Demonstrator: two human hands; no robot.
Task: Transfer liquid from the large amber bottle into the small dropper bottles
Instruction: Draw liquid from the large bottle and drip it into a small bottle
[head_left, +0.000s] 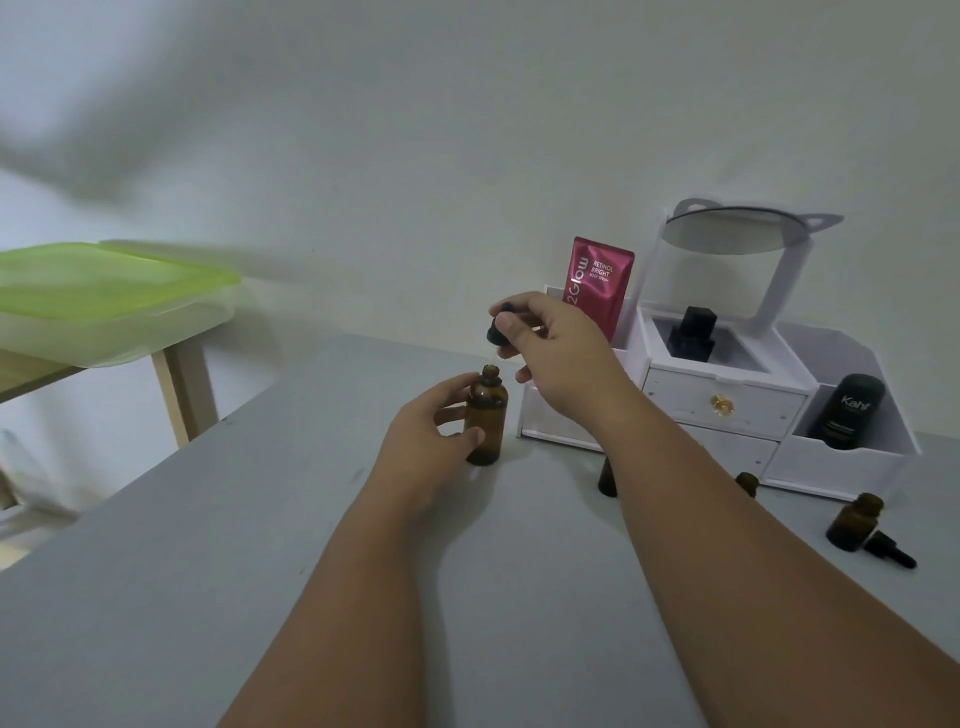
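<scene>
Large amber bottle (485, 415) stands upright on grey matte counter (208, 571), long axis vertical, open mouth up; smooth round glass, narrow neck. Left hand (421, 441): grip curled round bottle body, thumb in front. Right hand (556, 348): grip pinches black dropper cap (500, 327) just above mouth (glass tube under it faint, seems to point down). Small dropper bottle (854, 522) upright at right, loose black dropper (891, 550) lying beside it. Another small amber bottle (607, 479) partly behind right forearm, near white plastic organizer (727, 400).

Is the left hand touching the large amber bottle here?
Touching. The head view shows the left hand gripping the amber bottle, with the thumb pressed on its front and the fingers curled against its shoulder.
</scene>
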